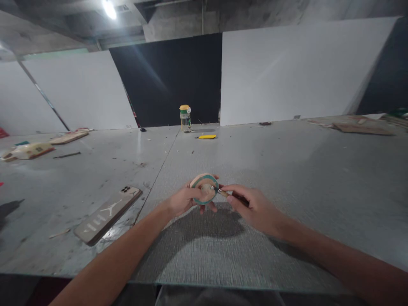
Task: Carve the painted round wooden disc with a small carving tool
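Round disc [204,189]: a small, flat, pale tan piece with a teal-green ring painted near its rim and a bare tan centre. It is held tilted, face toward the person, just above the near middle of the table [287,161].
Left hand [183,199]: fingers curled around the disc's edge, thumb on the near side and fingertips showing behind and below it.
Right hand [255,206]: thumb and fingers pinched together on a thin brush [225,193]. The brush tip touches the disc's face at its right side.
Table: wide, grey and scuffed, with a seam running away from the person.
Phone [108,209]: lies face down to the left, well apart from the hands.
Bottle [185,118]: upright at the far edge, yellow cap, with a yellow cutter [207,137] lying near it.
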`<state>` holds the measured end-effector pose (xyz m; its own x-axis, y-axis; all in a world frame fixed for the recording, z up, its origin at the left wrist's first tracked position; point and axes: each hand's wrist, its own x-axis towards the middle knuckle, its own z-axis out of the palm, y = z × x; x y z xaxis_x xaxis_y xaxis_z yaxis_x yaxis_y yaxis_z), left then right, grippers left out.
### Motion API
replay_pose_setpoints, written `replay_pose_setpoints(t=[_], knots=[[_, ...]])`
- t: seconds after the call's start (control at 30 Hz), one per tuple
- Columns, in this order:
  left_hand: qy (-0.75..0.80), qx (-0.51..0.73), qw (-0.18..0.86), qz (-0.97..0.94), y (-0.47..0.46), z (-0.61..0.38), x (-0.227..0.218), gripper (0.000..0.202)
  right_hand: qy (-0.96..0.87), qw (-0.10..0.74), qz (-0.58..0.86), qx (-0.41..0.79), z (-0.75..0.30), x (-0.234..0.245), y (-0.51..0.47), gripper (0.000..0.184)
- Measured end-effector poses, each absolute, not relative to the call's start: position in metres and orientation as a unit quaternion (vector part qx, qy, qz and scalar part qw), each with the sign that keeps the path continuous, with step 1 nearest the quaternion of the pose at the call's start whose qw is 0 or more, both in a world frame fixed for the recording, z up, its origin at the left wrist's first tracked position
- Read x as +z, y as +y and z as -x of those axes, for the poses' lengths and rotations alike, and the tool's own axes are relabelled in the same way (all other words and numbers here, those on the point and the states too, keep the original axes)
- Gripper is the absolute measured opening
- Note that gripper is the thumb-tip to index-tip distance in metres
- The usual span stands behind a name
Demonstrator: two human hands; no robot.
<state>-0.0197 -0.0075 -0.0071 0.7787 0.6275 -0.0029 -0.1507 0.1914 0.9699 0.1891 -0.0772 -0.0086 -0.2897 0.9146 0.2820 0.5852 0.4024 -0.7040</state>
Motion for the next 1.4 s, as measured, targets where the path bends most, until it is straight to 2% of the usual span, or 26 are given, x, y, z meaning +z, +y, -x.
replay_pose_setpoints(t=[0.07,0.27,0.47,0.7,0.97,1.23,1.4], knots=[[0.219,0.263,0.730,-0.592,-0.008,0.020,-0.008,0.063,-0.764,0.342,0.492,0.241,-0.189,-0.008,-0.077,0.029],[0.269,0.255,0.647,-0.666,-0.010,0.019,-0.008,0.050,-0.754,0.344,0.498,0.256,-0.189,-0.006,-0.078,0.031],[0.280,0.258,0.623,-0.683,-0.014,0.016,-0.008,0.066,-0.763,0.332,0.491,0.258,-0.188,-0.007,-0.080,0.029],[0.279,0.271,0.620,-0.682,-0.012,0.014,-0.011,0.066,-0.768,0.318,0.498,0.249,-0.189,-0.007,-0.080,0.034],[0.283,0.285,0.596,-0.696,-0.010,0.013,-0.015,0.053,-0.777,0.334,0.493,0.204,-0.191,-0.011,-0.078,0.035],[0.289,0.280,0.586,-0.704,-0.009,0.013,-0.016,0.051,-0.782,0.332,0.488,0.199,-0.189,-0.009,-0.079,0.032],[0.249,0.267,0.604,-0.708,-0.008,0.013,-0.012,0.034,-0.784,0.330,0.491,0.188,-0.189,-0.007,-0.079,0.032]])
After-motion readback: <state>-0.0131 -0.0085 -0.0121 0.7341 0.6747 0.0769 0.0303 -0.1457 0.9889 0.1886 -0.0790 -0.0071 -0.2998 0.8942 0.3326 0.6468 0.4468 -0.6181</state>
